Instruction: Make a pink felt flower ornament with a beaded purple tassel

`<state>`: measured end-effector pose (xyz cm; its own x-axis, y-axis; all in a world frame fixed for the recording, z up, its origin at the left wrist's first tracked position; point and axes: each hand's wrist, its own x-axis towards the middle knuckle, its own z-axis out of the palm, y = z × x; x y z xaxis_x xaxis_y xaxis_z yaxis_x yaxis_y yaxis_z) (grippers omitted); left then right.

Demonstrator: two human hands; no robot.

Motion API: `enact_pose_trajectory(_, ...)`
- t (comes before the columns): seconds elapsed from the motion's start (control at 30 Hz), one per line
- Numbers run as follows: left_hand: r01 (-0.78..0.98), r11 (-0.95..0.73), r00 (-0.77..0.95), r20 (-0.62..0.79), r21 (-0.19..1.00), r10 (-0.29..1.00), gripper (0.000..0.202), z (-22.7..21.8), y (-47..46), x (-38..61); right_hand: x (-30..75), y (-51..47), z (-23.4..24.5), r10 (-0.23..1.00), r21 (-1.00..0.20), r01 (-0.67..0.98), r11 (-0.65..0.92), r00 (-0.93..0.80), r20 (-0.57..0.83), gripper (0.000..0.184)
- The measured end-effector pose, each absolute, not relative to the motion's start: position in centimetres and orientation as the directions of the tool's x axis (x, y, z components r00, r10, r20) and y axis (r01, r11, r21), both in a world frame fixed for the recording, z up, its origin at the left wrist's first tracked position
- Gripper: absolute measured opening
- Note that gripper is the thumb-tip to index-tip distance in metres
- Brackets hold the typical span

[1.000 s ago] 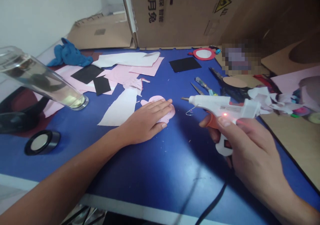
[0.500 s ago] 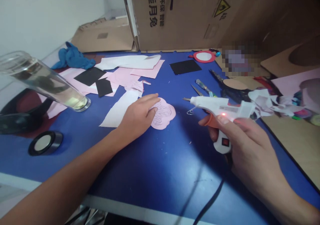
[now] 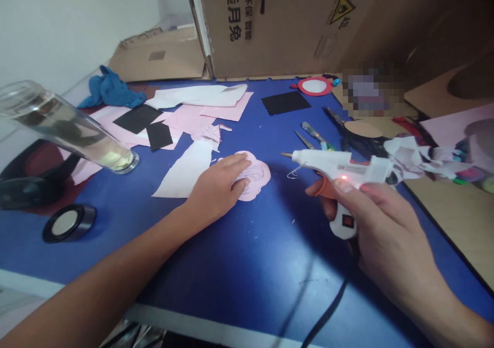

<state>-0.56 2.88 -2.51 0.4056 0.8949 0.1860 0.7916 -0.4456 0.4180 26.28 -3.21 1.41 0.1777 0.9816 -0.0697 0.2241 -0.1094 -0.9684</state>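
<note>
The right hand [image 3: 389,229] wraps around a white-and-orange plastic glue gun [image 3: 328,163]. The left hand [image 3: 216,186], unclenched and palm down, rests on a scalloped pink paper cutout [image 3: 259,175].

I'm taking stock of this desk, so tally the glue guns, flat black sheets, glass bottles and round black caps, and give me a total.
Glue gun, held in the right hand: 1
Flat black sheets: 3
Glass bottle: 1
Round black cap: 1
Total: 6
</note>
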Motion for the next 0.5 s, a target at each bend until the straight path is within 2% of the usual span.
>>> enact_pose_trajectory(0.5,0.780,-0.458,0.432,0.163,0.426,0.887,0.049,-2.37,2.80,-0.77,26.19,-3.03,1.49,0.984,-0.965,0.252,-0.074,0.178,-0.029,0.044)
